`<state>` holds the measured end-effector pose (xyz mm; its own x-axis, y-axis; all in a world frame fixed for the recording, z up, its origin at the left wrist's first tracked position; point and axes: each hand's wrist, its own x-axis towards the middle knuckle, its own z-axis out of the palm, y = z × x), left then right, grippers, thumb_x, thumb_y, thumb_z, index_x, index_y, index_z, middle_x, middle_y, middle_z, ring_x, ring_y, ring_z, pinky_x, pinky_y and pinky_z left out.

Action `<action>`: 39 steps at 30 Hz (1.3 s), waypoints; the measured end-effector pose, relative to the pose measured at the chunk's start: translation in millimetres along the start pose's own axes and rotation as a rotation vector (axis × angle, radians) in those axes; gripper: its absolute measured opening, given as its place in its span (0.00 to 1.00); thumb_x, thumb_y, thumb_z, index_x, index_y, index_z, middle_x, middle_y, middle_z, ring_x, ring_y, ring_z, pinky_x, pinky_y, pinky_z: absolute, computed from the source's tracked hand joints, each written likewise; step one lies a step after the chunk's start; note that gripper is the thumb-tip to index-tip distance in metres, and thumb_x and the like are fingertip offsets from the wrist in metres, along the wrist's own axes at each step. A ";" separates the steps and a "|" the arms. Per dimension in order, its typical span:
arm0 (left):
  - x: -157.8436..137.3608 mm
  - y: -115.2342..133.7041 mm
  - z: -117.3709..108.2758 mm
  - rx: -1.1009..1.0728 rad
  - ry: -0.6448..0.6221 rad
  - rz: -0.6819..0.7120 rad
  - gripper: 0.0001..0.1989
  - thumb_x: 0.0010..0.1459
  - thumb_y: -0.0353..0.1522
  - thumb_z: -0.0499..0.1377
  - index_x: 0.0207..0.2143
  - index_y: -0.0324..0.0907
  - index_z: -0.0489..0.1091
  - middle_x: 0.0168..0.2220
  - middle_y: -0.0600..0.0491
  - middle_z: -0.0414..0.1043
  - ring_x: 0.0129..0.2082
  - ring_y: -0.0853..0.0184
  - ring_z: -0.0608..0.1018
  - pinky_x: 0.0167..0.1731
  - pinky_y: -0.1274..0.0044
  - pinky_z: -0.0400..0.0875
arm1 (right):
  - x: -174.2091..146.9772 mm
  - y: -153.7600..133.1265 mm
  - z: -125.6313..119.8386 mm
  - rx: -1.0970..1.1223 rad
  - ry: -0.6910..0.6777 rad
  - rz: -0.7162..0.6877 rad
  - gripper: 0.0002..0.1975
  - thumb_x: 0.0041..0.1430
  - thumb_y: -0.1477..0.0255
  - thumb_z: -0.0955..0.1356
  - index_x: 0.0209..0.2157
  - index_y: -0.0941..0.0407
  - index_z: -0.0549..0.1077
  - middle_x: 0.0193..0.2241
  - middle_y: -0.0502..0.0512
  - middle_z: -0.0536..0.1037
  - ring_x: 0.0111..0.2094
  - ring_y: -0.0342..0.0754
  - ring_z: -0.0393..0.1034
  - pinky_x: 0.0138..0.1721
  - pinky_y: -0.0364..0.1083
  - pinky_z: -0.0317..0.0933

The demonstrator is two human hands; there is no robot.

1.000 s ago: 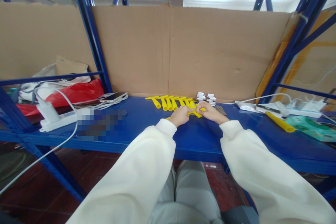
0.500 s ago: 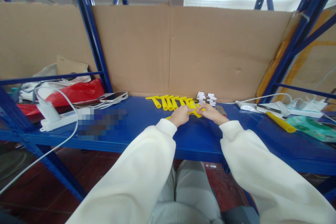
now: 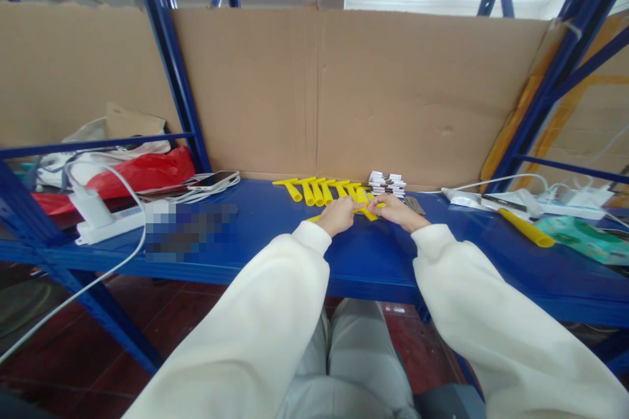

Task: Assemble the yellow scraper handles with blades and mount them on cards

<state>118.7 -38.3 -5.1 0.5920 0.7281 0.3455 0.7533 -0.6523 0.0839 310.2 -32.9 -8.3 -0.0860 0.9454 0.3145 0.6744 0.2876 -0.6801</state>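
My left hand (image 3: pixel 337 216) and my right hand (image 3: pixel 394 212) meet over the blue shelf, fingers closed on a yellow T-shaped plastic piece (image 3: pixel 369 214) held between them. It has a round hollow handle; my fingers cover part of it. Another slim yellow piece (image 3: pixel 313 218) shows partly beneath my left wrist. Just behind my hands, several similar yellow T-shaped pieces (image 3: pixel 308 192) lie in a row, their open tube ends towards me. Beyond my right hand stand stacked small white pieces with dark bands (image 3: pixel 386 182), too small to name.
A cardboard wall (image 3: pixel 393 91) closes off the back of the blue shelf (image 3: pixel 275 236). To the left are a white power strip (image 3: pixel 111 226), a phone (image 3: pixel 212 180) and a red bag (image 3: pixel 147 173). At right lie a yellow tube (image 3: pixel 528 229), a green packet (image 3: pixel 580 239) and cables.
Hardly anything differs. Both hands stay at the same spot with the yellow piece, and my right fingers have shifted very slightly.
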 end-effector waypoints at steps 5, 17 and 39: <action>0.1 -0.7 1.0 0.002 0.015 0.010 0.25 0.63 0.23 0.53 0.59 0.48 0.73 0.51 0.45 0.76 0.54 0.61 0.78 0.55 0.71 0.71 | 1.9 6.8 2.9 0.073 0.070 -0.004 0.06 0.45 0.73 0.72 0.27 0.54 0.71 0.33 0.51 0.79 0.37 0.48 0.72 0.44 0.48 0.67; 0.9 -3.0 1.6 -0.021 0.014 0.029 0.24 0.63 0.23 0.53 0.58 0.48 0.73 0.51 0.46 0.76 0.54 0.61 0.78 0.55 0.71 0.71 | 5.6 13.4 0.1 0.095 -0.007 -0.077 0.04 0.46 0.71 0.71 0.26 0.54 0.72 0.31 0.51 0.77 0.36 0.48 0.72 0.44 0.49 0.67; 0.5 0.5 -3.1 -0.040 0.042 -0.038 0.26 0.63 0.22 0.52 0.60 0.47 0.72 0.52 0.45 0.76 0.54 0.60 0.77 0.53 0.72 0.71 | 9.2 14.8 1.2 0.117 0.193 -0.184 0.06 0.52 0.70 0.70 0.31 0.53 0.68 0.36 0.54 0.76 0.43 0.51 0.71 0.50 0.54 0.66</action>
<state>118.5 -38.9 -2.0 0.5501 0.7437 0.3799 0.7624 -0.6329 0.1350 318.5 -19.8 -16.3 -0.0502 0.8321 0.5523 0.5699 0.4780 -0.6683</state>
